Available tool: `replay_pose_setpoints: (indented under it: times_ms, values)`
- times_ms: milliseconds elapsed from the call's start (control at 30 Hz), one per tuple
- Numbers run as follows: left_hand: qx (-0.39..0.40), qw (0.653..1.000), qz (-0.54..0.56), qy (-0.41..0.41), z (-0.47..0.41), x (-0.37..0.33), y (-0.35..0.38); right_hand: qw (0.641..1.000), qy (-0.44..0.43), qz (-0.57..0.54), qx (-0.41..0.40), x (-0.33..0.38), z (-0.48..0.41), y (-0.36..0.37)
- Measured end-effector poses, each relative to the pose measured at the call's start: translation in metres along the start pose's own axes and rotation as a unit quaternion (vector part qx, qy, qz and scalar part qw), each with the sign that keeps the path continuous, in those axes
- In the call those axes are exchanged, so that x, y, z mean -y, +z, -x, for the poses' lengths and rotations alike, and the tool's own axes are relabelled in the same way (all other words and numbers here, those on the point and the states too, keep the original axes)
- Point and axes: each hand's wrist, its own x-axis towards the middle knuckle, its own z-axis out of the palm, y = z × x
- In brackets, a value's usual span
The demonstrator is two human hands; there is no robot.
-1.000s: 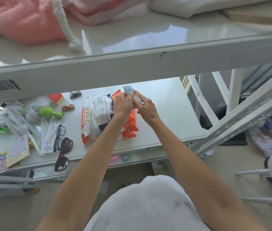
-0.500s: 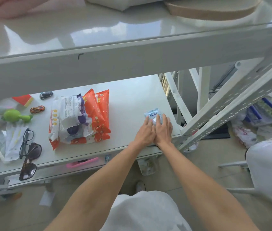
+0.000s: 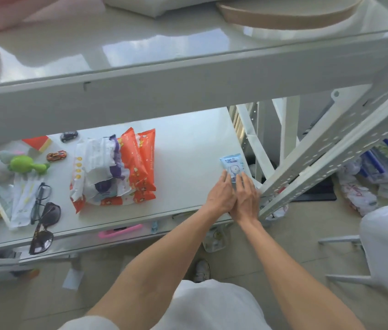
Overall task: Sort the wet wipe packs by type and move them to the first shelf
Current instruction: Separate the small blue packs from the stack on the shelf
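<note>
A small light-blue wet wipe pack (image 3: 233, 164) lies flat at the right end of the white lower shelf (image 3: 188, 144). My left hand (image 3: 220, 196) and my right hand (image 3: 246, 197) sit side by side at its near end, fingers stretched over that edge and holding it down. Further left on the same shelf is a pile of wet wipe packs: two orange ones (image 3: 141, 158) under and beside a white and purple one (image 3: 102, 163). More orange packs show at the bottom of the pile.
A glossy upper shelf (image 3: 140, 67) overhangs the work area. A perforated white upright (image 3: 331, 151) slants just right of my hands. On the left lie sunglasses (image 3: 45, 225), clear glasses (image 3: 41, 198), a green toy (image 3: 25, 164) and two toy cars (image 3: 56, 156).
Both hands carried the blue pack from above the pile to the shelf's right end and set it down. Since half a second ago more of the pack shows beyond my fingers.
</note>
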Motion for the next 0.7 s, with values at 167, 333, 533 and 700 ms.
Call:
replay_pose_setpoints:
  times_ms: [167,333,533,700]
  values:
    - [-0.034,0.994,0.083,-0.069,0.010,0.009,-0.018,1.000,0.010,0.004,-0.012,0.012,-0.012,-0.008]
    - [-0.193,0.964,0.166,-0.081,0.042,0.039,-0.078,0.994,-0.092,-0.063,-0.017,0.089,-0.025,-0.006]
    - [-0.515,0.838,0.097,-0.150,0.095,0.111,-0.173,0.945,-0.202,-0.242,0.087,0.232,-0.020,-0.017]
    - [-0.436,0.816,0.133,-0.355,0.114,0.181,-0.224,0.926,-0.207,-0.219,0.229,0.314,-0.015,-0.019]
